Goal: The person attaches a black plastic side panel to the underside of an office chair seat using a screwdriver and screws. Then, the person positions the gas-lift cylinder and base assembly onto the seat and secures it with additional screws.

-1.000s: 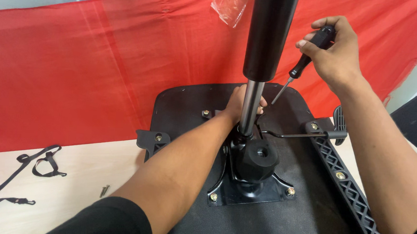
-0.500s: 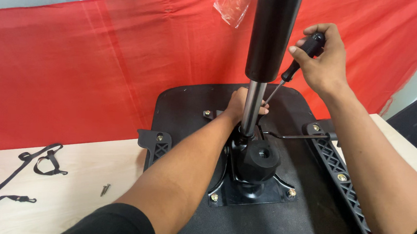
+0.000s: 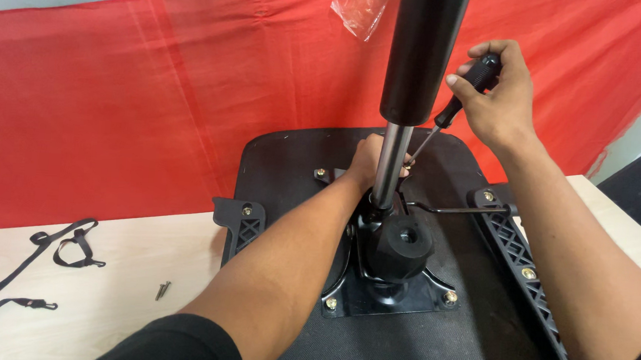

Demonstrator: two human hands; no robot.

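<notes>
Presently, the black upturned chair seat base point(image 3: 292, 163) lies on the pale wooden table point(image 3: 108, 263), its far edge against the red cloth backdrop point(image 3: 154, 103). Bolted to its middle is a black metal mechanism plate point(image 3: 409, 300) with brass-coloured bolts at the corners, and from it rises the black-and-chrome gas lift cylinder point(image 3: 420, 60).

The right hand point(image 3: 500, 98) is closed around the black handle of a slim-shafted screwdriver point(image 3: 459, 103); the shaft slants down and left, with its tip near the far end of the plate, just beside the chrome rod. The left hand point(image 3: 370, 161) reaches behind the rod at that same spot, fingers curled; what they pinch is hidden by the rod, so I cannot tell.

2 black plastic armrest brackets point(image 3: 240, 219) sit at the seat's left and right edges. A thin black lever point(image 3: 459, 208) projects rightward from the mechanism.

On the table at left lie black straps point(image 3: 68, 242) and 2 small loose screws point(image 3: 163, 290). A clear plastic bag point(image 3: 361, 8) hangs at the top.
</notes>
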